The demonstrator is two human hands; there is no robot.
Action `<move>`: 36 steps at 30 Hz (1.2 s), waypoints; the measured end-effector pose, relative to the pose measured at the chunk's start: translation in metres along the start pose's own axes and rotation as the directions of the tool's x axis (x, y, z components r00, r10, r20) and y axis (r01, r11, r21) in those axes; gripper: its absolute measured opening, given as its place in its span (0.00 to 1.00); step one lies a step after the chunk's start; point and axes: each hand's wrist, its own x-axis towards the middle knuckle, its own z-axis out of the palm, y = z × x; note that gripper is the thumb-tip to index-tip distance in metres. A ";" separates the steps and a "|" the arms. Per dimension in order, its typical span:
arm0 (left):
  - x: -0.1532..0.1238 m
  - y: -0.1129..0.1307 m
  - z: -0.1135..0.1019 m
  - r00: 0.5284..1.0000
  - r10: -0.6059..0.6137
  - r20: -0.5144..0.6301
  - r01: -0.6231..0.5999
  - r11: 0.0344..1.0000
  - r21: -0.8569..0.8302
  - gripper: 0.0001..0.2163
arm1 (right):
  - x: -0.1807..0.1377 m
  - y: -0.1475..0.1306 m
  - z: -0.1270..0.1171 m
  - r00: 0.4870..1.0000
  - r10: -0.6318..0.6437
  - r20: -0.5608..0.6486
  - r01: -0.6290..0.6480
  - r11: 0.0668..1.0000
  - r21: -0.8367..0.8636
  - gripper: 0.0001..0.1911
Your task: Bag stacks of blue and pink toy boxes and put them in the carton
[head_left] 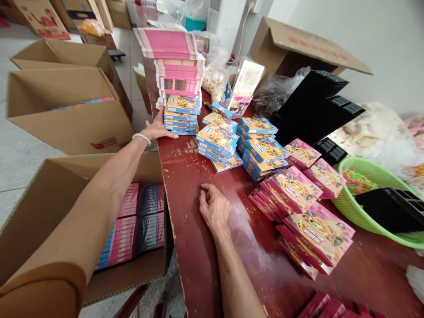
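My left hand is stretched out to the far left edge of the dark red table, its fingers open against the side of a stack of blue boxes. A white bead bracelet sits on that wrist. My right hand rests on the bare tabletop, fingers curled into a loose fist with nothing in them. More blue boxes lie in piles at the table's middle. Pink boxes are stacked to the right of my right hand.
A tall pile of pink flat cartons stands behind the blue stack. Open cardboard boxes sit on the floor at left; one holds packed pink and blue boxes. A green basket, black trays and plastic bags crowd the right.
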 end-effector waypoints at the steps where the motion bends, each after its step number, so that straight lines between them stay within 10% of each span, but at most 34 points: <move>1: 0.000 0.001 -0.001 1.000 -0.009 0.022 0.008 1.000 0.017 0.62 | 0.000 0.000 0.001 1.000 -0.004 -0.005 0.004 1.000 0.004 0.20; 19: -0.051 -0.011 -0.003 0.994 -0.072 -0.080 0.067 0.995 -0.073 0.58 | -0.001 -0.006 -0.005 0.997 0.075 -0.002 -0.075 0.997 -0.025 0.17; 27: -0.143 -0.012 -0.025 0.986 -0.107 -0.126 0.090 0.987 -0.132 0.64 | -0.001 -0.004 -0.003 0.993 0.114 -0.030 -0.108 0.982 0.157 0.16; 36: -0.276 0.055 0.006 0.987 -0.129 -0.095 0.112 0.980 -0.166 0.60 | -0.035 0.002 -0.018 0.986 0.090 -0.140 0.032 0.723 0.690 0.37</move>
